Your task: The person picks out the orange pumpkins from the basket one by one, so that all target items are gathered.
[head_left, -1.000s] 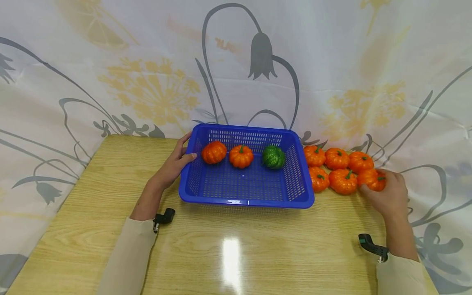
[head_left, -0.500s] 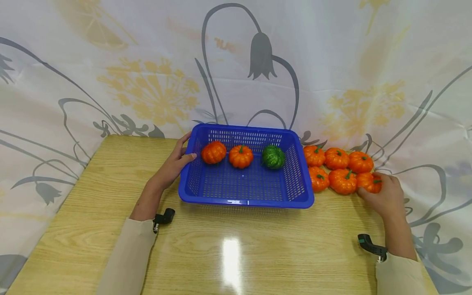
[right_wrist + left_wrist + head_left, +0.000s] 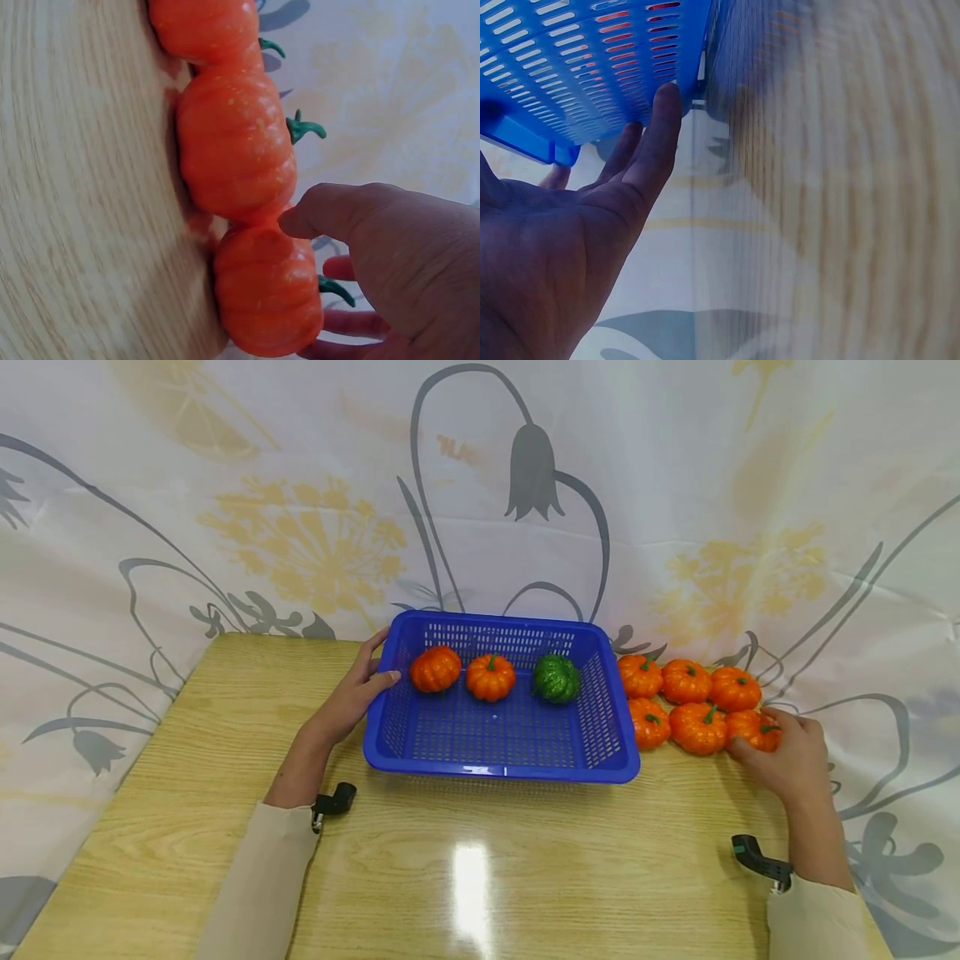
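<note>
On the table stands a blue plastic basket [image 3: 495,772] with slotted walls. Two orange pumpkins lie in it, one tilted at the left [image 3: 436,669] and one upright beside it [image 3: 491,678], with a green pumpkin [image 3: 557,679] to their right. My left hand [image 3: 351,697] holds the basket's left side, thumb over the rim; in the left wrist view its fingers lie along the outer wall [image 3: 592,67]. At the right end of the front row, my right hand [image 3: 791,756] grips an orange pumpkin [image 3: 266,289] between thumb and fingers, its green stem showing.
Right of the basket, more orange pumpkins stand in two rows, including a front-row pumpkin [image 3: 699,729] beside the gripped one and a back-row pumpkin [image 3: 735,688] behind it. A patterned curtain [image 3: 480,485] hangs along the back of the wooden table [image 3: 397,877].
The gripped pumpkin has shifted slightly left against its neighbour, and my right hand with it. My left hand and the basket have stayed in place.
</note>
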`<action>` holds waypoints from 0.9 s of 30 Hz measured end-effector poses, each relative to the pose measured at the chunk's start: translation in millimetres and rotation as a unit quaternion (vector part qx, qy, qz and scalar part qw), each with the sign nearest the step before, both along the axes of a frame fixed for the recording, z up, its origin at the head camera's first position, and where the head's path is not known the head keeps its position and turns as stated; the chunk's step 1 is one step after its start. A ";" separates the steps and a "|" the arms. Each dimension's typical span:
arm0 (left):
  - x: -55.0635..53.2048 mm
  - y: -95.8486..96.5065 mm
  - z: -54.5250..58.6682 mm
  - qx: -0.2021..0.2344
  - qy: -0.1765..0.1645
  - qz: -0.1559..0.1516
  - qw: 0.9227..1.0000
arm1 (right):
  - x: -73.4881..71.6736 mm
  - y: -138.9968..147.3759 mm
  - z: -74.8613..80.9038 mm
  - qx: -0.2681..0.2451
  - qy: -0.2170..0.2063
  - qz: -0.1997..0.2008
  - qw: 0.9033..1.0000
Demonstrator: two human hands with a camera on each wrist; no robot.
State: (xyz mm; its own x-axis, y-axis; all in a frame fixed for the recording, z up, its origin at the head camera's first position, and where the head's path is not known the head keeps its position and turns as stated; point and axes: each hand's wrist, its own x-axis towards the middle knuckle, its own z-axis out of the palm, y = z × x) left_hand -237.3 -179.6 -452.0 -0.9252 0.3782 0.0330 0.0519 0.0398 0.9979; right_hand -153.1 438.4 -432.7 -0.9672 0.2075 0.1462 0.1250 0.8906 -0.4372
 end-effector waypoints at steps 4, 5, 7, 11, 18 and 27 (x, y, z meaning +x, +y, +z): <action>0.2 0.1 0.2 0.000 0.002 -0.001 1.000 | 0.8 -3.1 5.5 -0.001 0.016 0.004 1.000; 0.3 0.1 0.2 0.000 0.002 -0.001 1.000 | 1.0 -4.3 7.2 0.000 0.021 0.005 1.000; 0.3 0.1 0.1 0.002 0.002 -0.002 1.000 | 1.0 -8.1 10.9 -0.003 0.033 0.008 0.999; 0.3 0.3 0.0 0.001 0.002 0.000 1.000 | 1.6 -18.9 20.0 -0.008 0.071 0.021 0.997; 0.2 0.7 1.4 -0.002 0.003 -0.001 1.000 | 7.7 -42.8 39.4 -0.012 0.096 0.036 0.995; 0.3 0.5 0.6 -0.002 0.000 0.002 1.000 | 12.3 -83.9 53.6 -0.021 0.143 0.094 0.985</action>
State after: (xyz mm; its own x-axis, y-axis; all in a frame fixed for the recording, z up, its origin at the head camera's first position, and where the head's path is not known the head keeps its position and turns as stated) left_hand -237.0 -179.1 -451.5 -0.9264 0.3753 0.0311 0.0509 0.0430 0.9978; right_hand -140.8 354.6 -379.1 -0.9092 0.0403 0.4143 -0.1742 0.8671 -0.4667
